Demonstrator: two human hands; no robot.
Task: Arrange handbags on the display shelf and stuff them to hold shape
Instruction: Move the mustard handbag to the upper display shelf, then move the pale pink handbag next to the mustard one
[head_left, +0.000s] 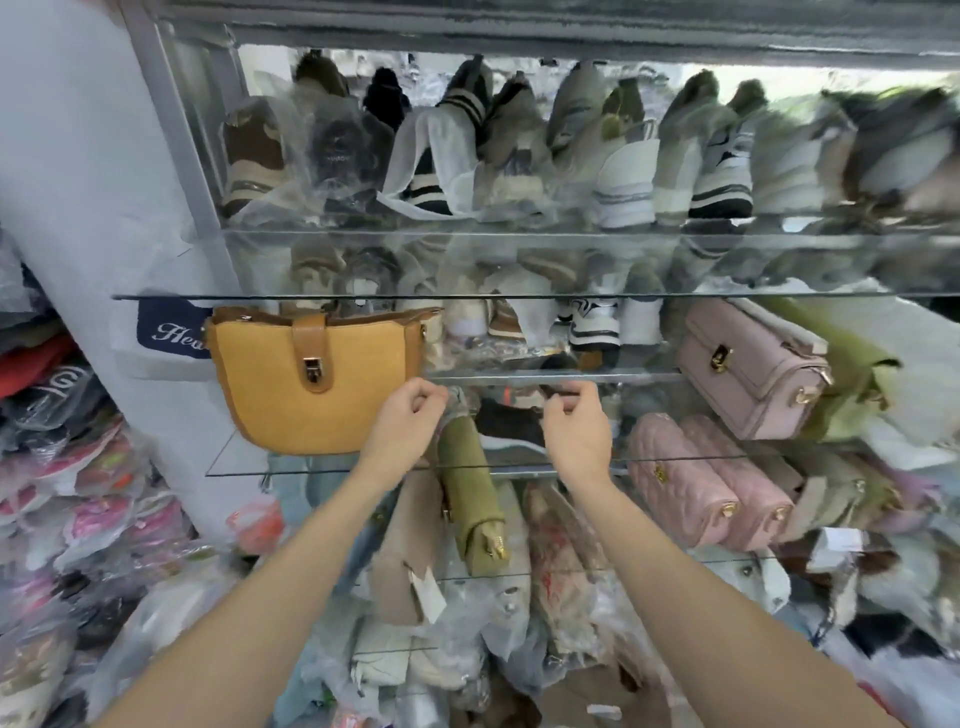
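Observation:
A mustard-yellow handbag (317, 384) with a tan flap and metal clasp stands upright on the left end of a glass shelf (311, 470). My left hand (410, 421) is just to the right of it with its fingers curled, near some crumpled clear wrap. About a hand's width further right, my right hand (576, 423) has its fingers curled over a dark item. Whether either hand grips anything is unclear. An olive-green bag (475, 499) lies below and between my hands. Two quilted pink bags (711, 483) and a pale pink bag (753, 364) sit to the right.
The upper glass shelf (519, 296) carries several wrapped knit hats and shoes. Below the shelves lie piles of plastic-wrapped bags and clothing (467, 623). More packed goods (67, 493) are stacked at the left beside a grey pillar (104, 182).

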